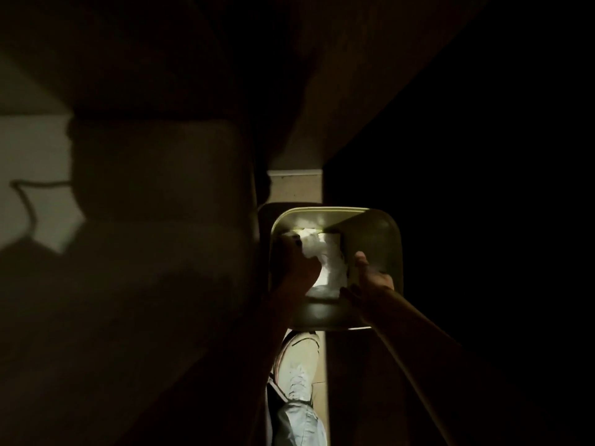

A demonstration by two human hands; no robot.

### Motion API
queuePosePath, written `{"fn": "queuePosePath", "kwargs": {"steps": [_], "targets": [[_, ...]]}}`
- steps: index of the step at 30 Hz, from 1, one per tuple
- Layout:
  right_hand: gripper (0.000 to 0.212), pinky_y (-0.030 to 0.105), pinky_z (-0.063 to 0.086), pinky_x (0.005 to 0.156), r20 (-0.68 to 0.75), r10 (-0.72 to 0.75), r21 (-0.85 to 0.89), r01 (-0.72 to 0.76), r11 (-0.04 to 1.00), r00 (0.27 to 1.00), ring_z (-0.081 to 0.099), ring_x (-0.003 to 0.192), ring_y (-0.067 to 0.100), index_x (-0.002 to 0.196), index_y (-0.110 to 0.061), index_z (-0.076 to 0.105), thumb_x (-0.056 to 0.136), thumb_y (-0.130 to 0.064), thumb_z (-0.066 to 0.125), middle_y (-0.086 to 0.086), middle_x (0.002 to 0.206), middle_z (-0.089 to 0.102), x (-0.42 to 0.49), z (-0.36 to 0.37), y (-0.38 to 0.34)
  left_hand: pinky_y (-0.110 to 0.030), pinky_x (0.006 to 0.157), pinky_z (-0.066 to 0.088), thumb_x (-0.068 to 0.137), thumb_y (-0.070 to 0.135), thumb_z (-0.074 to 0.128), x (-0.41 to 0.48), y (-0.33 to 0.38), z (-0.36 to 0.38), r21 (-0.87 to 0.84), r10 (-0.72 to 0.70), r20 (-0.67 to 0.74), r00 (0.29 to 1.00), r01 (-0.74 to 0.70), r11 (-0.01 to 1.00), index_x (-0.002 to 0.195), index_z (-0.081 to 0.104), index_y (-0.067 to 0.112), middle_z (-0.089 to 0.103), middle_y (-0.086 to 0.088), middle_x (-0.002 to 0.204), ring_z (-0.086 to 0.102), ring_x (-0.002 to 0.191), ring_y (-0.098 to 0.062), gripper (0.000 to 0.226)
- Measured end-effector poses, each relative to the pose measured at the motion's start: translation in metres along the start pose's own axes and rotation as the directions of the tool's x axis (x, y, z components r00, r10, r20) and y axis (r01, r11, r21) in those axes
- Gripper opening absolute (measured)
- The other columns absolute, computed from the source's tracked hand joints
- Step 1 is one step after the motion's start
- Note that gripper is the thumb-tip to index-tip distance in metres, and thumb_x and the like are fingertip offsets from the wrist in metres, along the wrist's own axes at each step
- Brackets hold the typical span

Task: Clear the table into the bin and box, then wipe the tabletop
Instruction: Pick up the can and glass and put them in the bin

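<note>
The scene is very dark. A pale square bin point(383, 233) with rounded corners stands on the floor below me, and white crumpled paper point(325, 252) lies inside it. My left hand point(297, 265) reaches over the bin's left rim, its fingers close to or touching the white paper; whether it grips anything is unclear. My right hand point(370, 278) hovers over the bin's right half with the thumb and fingers spread and nothing visible in it.
A large dark piece of furniture point(145, 252) fills the left side, its edge right beside the bin. A dark panel point(450, 188) rises on the right. My foot in a light shoe point(299, 365) stands on the narrow strip of floor just before the bin.
</note>
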State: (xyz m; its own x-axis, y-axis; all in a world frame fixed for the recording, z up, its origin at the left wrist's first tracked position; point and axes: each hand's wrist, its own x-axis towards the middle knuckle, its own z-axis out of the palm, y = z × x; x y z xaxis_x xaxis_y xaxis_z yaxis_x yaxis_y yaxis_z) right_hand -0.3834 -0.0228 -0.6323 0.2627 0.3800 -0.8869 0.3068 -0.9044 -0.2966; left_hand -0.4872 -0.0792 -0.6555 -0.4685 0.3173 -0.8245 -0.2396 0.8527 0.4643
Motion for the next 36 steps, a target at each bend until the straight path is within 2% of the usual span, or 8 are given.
{"fn": "queuePosePath", "kwargs": {"steps": [4,10,14,18,22,26,30,36], "targets": [[0.068,0.046,0.049,0.098,-0.056,-0.098,-0.112,0.092,0.99,0.994,0.059,0.115,0.033,0.146,-0.01,0.039,0.091,-0.044,0.06,0.015,0.127,0.058,-0.034,-0.014,0.004,-0.043,0.108,0.044,0.092,0.005,0.055,-0.029,0.006,-0.017,0.071,0.069,0.064,0.996,-0.074,0.995,0.138,0.045,0.007,0.053,-0.018,0.136,0.052,0.127,-0.033,0.047],[0.064,0.029,0.037,0.109,0.106,-0.334,-0.48,0.342,0.808,0.937,0.047,0.135,0.026,0.145,-0.011,0.042,0.092,-0.044,0.06,0.012,0.146,0.05,-0.139,-0.058,0.007,-0.004,0.088,0.027,0.091,-0.005,0.052,-0.132,0.017,-0.07,0.101,0.232,0.158,0.96,-0.249,0.963,0.131,0.053,0.001,0.054,-0.015,0.135,0.05,0.119,-0.014,0.041],[0.071,0.038,0.036,0.116,0.219,-0.377,-0.628,0.426,0.651,0.9,0.044,0.139,0.024,0.149,-0.017,0.038,0.09,-0.05,0.06,0.01,0.15,0.045,-0.222,-0.09,-0.005,-0.036,0.106,0.042,0.091,0.001,0.051,-0.207,0.032,-0.115,0.29,0.296,0.227,0.928,-0.355,0.889,0.126,0.058,0.002,0.057,-0.018,0.131,0.054,0.124,-0.033,0.036],[0.075,0.042,0.028,0.12,0.276,-0.47,-0.785,0.479,0.393,0.838,0.031,0.145,0.025,0.15,-0.021,0.033,0.09,-0.061,0.051,0.006,0.155,0.036,-0.302,-0.119,-0.013,-0.038,0.107,0.037,0.094,0.008,0.045,-0.287,0.056,-0.161,0.441,0.291,0.22,0.931,-0.361,0.821,0.137,0.05,0.012,0.044,-0.013,0.144,0.045,0.13,-0.032,0.043],[0.075,0.041,0.019,0.122,0.37,-0.561,-0.833,0.532,0.154,0.741,0.023,0.148,0.026,0.15,-0.02,0.033,0.091,-0.063,0.046,0.007,0.159,0.03,-0.379,-0.154,-0.016,-0.044,0.108,0.036,0.097,0.025,0.043,-0.36,0.077,-0.197,0.673,0.32,0.264,0.91,-0.412,0.615,0.14,0.044,0.022,0.043,-0.008,0.143,0.043,0.131,-0.029,0.043],[0.072,0.046,0.014,0.123,0.424,-0.61,-0.798,0.595,0.098,0.669,0.018,0.15,0.027,0.15,-0.024,0.033,0.091,-0.064,0.043,0.006,0.16,0.027,-0.446,-0.191,-0.003,-0.046,0.11,0.031,0.096,0.036,0.042,-0.432,0.091,-0.215,0.783,0.371,0.263,0.891,-0.421,0.457,0.138,0.044,0.023,0.045,-0.008,0.142,0.042,0.131,-0.031,0.044],[0.07,0.047,0.01,0.124,0.405,-0.699,-0.763,0.639,0.097,0.59,0.014,0.151,0.026,0.15,-0.026,0.034,0.092,-0.065,0.039,0.005,0.16,0.027,-0.499,-0.25,0.024,-0.039,0.107,0.036,0.097,0.034,0.043,-0.507,0.111,-0.205,0.799,0.46,0.351,0.815,-0.517,0.306,0.13,0.052,0.016,0.051,-0.011,0.137,0.049,0.123,-0.032,0.038],[0.068,0.047,0.01,0.123,0.157,-0.801,-0.736,0.61,0.295,0.577,0.011,0.151,0.029,0.15,-0.028,0.032,0.092,-0.064,0.038,0.004,0.161,0.024,-0.525,-0.386,0.076,-0.038,0.094,0.047,0.093,0.04,0.043,-0.616,0.157,-0.135,0.78,0.632,0.564,0.532,-0.595,-0.195,0.118,0.063,0.02,0.065,-0.008,0.117,0.063,0.108,-0.028,0.038]]}}
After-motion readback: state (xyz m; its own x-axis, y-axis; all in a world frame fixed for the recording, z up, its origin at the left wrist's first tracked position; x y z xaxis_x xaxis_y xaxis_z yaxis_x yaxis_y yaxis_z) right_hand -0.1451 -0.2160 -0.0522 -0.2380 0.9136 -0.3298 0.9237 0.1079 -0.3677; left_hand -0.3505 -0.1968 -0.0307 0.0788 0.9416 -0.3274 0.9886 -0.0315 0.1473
